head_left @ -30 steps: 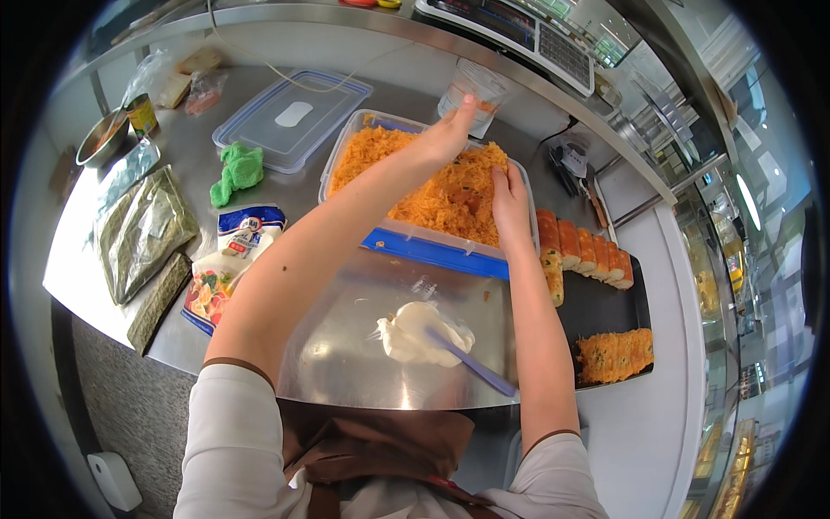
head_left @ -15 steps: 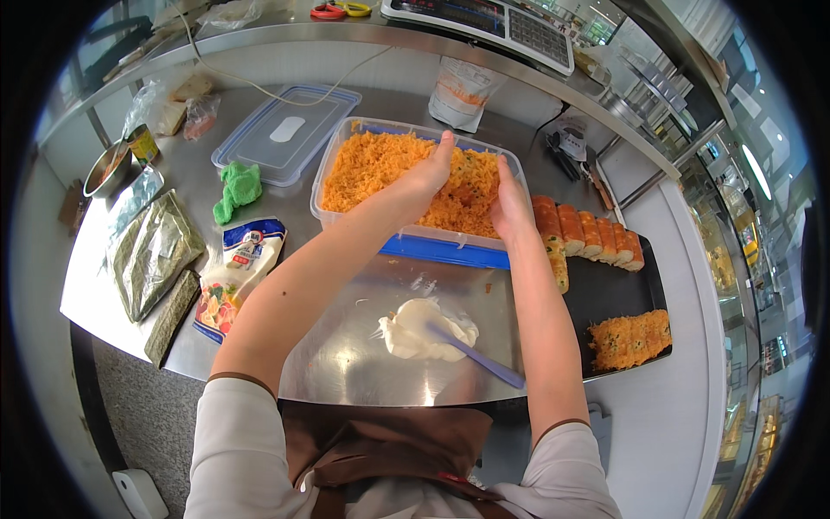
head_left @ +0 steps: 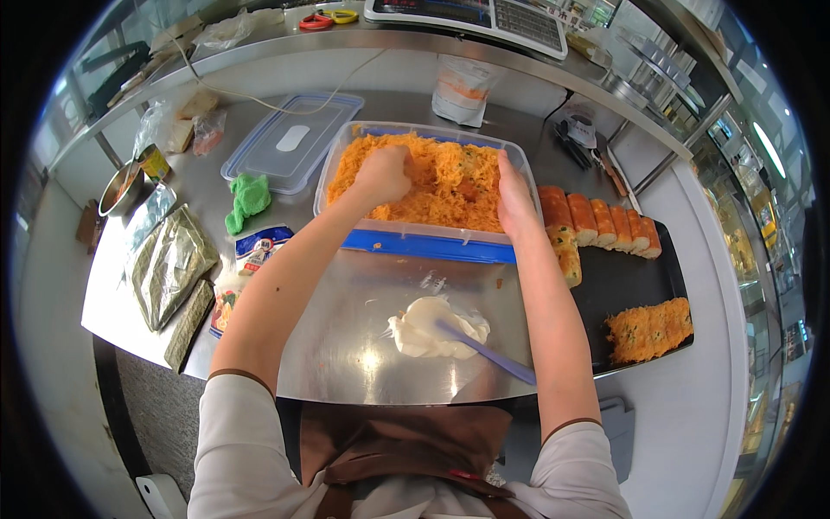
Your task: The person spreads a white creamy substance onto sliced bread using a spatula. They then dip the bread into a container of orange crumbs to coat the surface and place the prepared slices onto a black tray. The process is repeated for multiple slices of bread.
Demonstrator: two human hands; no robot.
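A clear plastic tub (head_left: 413, 232) holds a deep layer of orange meat floss (head_left: 354, 169). In its right half lies a floss-coated piece of bread (head_left: 469, 177) with green flecks. My left hand (head_left: 386, 176) is sunk into the floss left of the bread, its fingers curled on a clump and partly buried. At the tub's right side my right hand (head_left: 515, 195) stays stretched out along the bread, fingers straight and partly hidden. A mound of white cream (head_left: 424, 333) sits on the steel worktop in front, with a purple spatula (head_left: 484, 350) stuck in it.
On the right, a black tray (head_left: 627, 290) carries sliced bread rolls (head_left: 601, 223) and a floss-coated piece (head_left: 650, 330). At left are a tub lid (head_left: 285, 143), green cloth (head_left: 248, 203), seaweed bag (head_left: 171, 268) and sauce packet (head_left: 259, 251). A scale (head_left: 471, 19) stands on the shelf.
My left hand has moved left, off the bread and down into the floss, its fingers now curled. The right hand remains beside the bread. The view has shifted slightly.
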